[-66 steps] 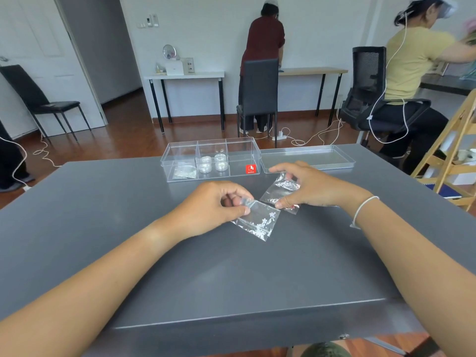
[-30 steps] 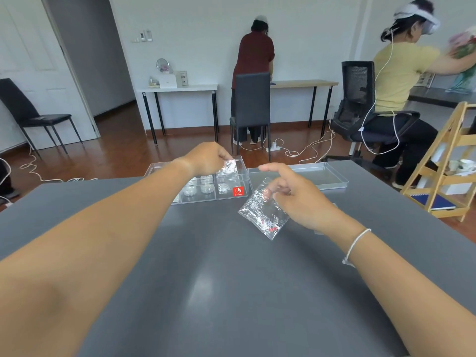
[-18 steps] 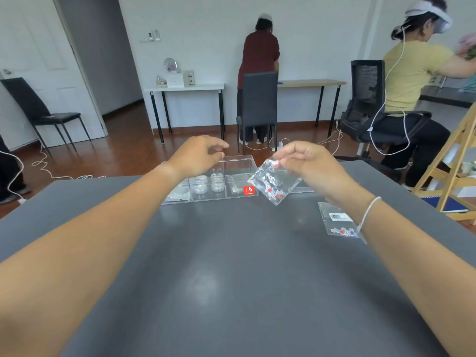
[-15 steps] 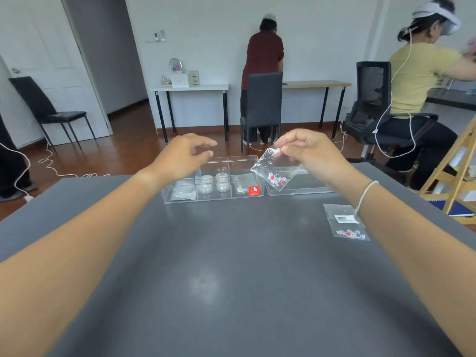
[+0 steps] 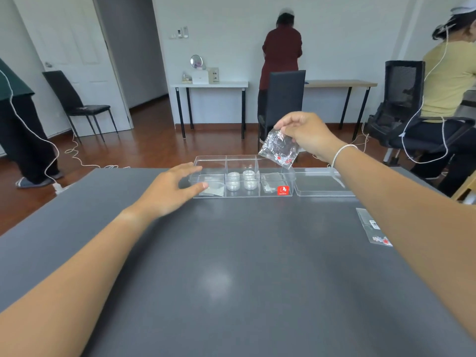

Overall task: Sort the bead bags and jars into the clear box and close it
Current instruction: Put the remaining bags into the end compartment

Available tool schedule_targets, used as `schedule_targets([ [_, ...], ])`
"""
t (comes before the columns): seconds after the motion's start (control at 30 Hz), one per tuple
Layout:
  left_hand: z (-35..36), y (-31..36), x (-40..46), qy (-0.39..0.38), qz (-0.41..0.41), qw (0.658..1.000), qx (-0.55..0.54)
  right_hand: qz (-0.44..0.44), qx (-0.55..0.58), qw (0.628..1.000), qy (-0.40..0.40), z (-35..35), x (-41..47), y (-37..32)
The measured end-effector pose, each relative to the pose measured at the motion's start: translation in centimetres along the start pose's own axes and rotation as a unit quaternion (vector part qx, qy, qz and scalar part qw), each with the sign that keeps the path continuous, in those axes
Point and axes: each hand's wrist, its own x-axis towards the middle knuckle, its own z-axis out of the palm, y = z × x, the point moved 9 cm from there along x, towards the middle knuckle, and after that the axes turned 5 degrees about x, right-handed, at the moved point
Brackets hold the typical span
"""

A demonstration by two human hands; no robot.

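Observation:
A clear box (image 5: 257, 195) with three compartments stands at the far side of the grey table. Its middle compartment holds several small jars (image 5: 242, 181); a flat bag (image 5: 212, 190) lies in the left one and another bag (image 5: 269, 185) in the right one. My right hand (image 5: 307, 135) pinches a clear bead bag (image 5: 279, 149) with red and white beads, hanging above the right compartment. My left hand (image 5: 171, 191) hovers open just left of the box, holding nothing. A further bead bag (image 5: 372, 226) lies flat on the table at the right, partly hidden by my right forearm.
The box's clear lid (image 5: 322, 185) lies flat just right of the box. Beyond the grey table (image 5: 231, 279) stand a black chair (image 5: 284, 99), side desks and three people. A wooden frame (image 5: 466, 186) sits off the table's right edge.
My left hand dropped its bag into the box and drew back left and down, open. My right hand lifted its bead bag from the table up over the box's right compartment.

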Motion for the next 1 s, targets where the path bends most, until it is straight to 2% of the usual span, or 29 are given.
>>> schedule_targets([
  [0.27, -0.5, 0.0, 0.0, 0.023, 0.029, 0.999, 0.009, 0.03, -0.137, 0.988, -0.06, 2.4, 0.9, 1.6],
  [0.53, -0.9, -0.1, 0.0, 0.036, 0.04, 0.999, -0.003, 0.011, -0.24, 0.96, -0.146, 6.0, 0.9, 2.6],
  [0.7, -1.0, -0.4, 0.1, 0.039, 0.044, 0.998, -0.011, 0.012, -0.257, 0.949, -0.184, 7.0, 0.6, 3.2],
  [0.8, -1.1, -0.5, 0.1, 0.037, 0.044, 0.998, -0.015, 0.02, -0.249, 0.952, -0.176, 6.9, 0.4, 3.7],
  [1.0, -1.0, -0.7, 0.1, 0.036, 0.045, 0.998, -0.019, -0.03, -0.282, 0.953, -0.103, 5.4, 0.0, 2.7],
])
